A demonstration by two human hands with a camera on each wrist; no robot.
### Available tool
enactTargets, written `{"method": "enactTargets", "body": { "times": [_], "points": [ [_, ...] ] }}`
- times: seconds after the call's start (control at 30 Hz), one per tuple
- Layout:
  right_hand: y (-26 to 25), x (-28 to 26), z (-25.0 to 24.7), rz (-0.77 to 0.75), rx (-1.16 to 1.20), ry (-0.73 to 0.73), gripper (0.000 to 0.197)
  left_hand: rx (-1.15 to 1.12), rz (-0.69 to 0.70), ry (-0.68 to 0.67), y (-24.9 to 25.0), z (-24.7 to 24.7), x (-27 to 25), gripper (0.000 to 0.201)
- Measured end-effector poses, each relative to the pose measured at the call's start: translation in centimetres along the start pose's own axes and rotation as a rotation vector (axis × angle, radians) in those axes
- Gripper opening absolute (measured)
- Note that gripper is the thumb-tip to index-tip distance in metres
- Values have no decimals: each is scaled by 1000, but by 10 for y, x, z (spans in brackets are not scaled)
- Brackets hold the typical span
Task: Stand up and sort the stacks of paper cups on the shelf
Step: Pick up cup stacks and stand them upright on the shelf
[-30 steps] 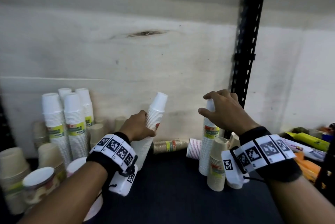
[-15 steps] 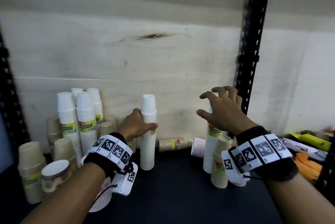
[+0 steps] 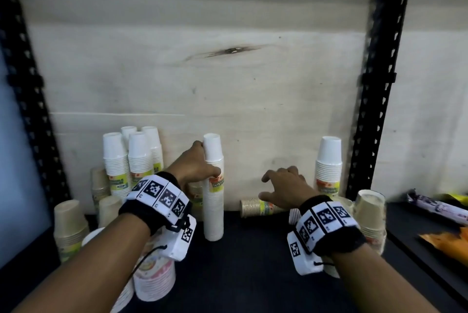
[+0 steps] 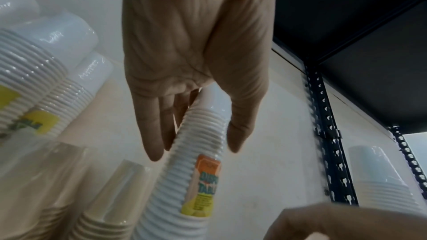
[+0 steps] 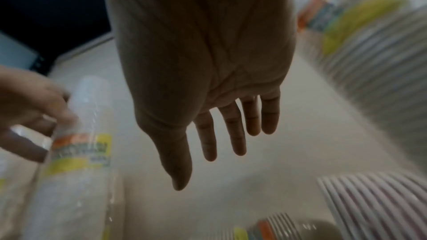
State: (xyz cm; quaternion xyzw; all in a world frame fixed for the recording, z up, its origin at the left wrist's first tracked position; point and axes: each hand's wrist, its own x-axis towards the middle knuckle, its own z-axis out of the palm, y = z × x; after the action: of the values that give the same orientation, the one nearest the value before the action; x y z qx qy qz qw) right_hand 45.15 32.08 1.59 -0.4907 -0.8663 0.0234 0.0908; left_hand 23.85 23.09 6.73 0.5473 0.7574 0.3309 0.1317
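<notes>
A: What's the biggest thing here?

B: The dark shelf board [image 3: 253, 262] against a pale plywood back panel [image 3: 202, 72], with black perforated metal uprights [image 3: 372, 84] either side.

A: And the cups?

B: A cluster of tall white paper cup stacks [image 3: 131, 158] stands upright at the back left. One tall white wrapped cup stack [image 3: 213, 186] stands upright mid-shelf; the left hand [image 3: 196, 168] has its grip wrapped around that stack's upper part. Another white stack [image 3: 328, 163] stands by the right upright. A short brown cup stack [image 3: 255, 208] lies on its side at the back.

A: The right hand [image 3: 286, 188]?

B: Released, fingers spread, hovering over that lying stack.
</notes>
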Motion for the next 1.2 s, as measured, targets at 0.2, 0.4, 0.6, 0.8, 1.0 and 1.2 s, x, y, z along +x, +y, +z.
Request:
{"method": "enactTargets", "body": {
  "times": [0.2, 0.4, 0.6, 0.8, 1.0, 1.2],
  "points": [
    [3, 38, 54, 73, -3, -115, 57, -44, 24, 166, 5, -8, 3, 79],
    [3, 56, 89, 171, -143, -90, 48, -40, 77, 192, 6, -19, 6, 68],
    [1, 64, 102, 193, -229, -7, 40, -19, 134, 108, 4, -26, 4, 65],
    [-5, 66, 95, 75, -165, -103, 45, 30, 127, 100, 4, -28, 5, 62],
    [-2, 66, 85, 88, -186, -216, 40, 47, 123, 110, 3, -31, 5, 60],
    [-3, 62, 66, -4, -176, -233, 52, 48, 116, 103, 3, -32, 4, 61]
  ]
}}
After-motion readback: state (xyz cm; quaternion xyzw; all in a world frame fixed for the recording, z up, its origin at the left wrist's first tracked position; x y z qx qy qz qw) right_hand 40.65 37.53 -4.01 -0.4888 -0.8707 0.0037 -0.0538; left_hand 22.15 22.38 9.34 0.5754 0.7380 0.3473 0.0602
